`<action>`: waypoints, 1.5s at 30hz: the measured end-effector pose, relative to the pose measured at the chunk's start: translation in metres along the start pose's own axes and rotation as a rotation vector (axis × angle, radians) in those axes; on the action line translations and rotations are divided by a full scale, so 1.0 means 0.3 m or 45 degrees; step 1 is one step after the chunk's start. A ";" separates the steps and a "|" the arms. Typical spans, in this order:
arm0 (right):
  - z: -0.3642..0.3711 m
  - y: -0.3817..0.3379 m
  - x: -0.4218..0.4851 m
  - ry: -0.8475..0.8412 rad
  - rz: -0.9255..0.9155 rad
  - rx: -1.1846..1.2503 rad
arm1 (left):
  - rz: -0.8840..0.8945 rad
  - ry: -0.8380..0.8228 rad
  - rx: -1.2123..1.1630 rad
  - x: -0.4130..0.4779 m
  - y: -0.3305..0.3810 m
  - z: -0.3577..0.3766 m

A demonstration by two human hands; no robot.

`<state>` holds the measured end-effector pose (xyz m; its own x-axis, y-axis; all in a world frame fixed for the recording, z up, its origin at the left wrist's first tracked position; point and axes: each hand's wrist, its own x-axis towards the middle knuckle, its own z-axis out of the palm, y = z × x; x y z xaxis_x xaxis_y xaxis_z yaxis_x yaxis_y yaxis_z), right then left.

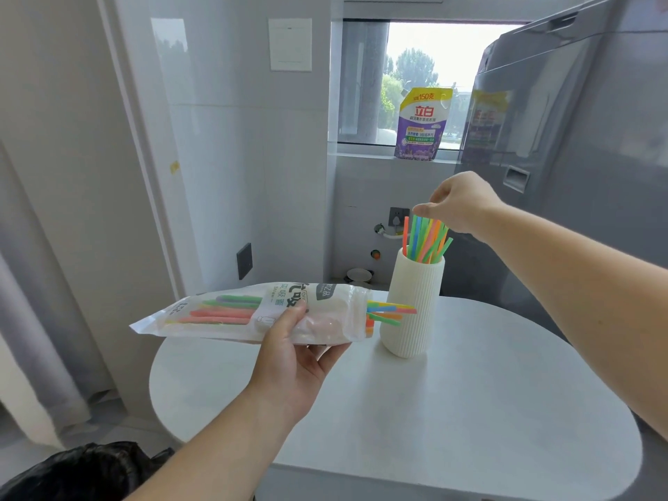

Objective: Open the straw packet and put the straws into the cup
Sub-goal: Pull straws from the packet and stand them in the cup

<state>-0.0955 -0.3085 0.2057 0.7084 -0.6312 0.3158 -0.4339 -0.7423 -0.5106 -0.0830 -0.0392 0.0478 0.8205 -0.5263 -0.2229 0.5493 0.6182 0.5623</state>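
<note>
- Left hand gripping straw packet, long axis level, mouth toward cup.
- Right hand fingertips bunched atop upright straws in cup; grip unclear.
- Protruding straw ends below-left of right hand, the nearer one.
</note>
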 end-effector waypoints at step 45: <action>0.217 0.078 -0.614 -0.186 0.109 1.293 | 0.086 -0.042 0.170 -0.030 0.009 0.009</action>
<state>-0.1999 -0.1950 0.0837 0.7875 -0.5891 0.1811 0.1413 -0.1134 -0.9835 -0.0895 -0.0344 0.0536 0.8480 -0.5066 -0.1558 0.4653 0.5707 0.6766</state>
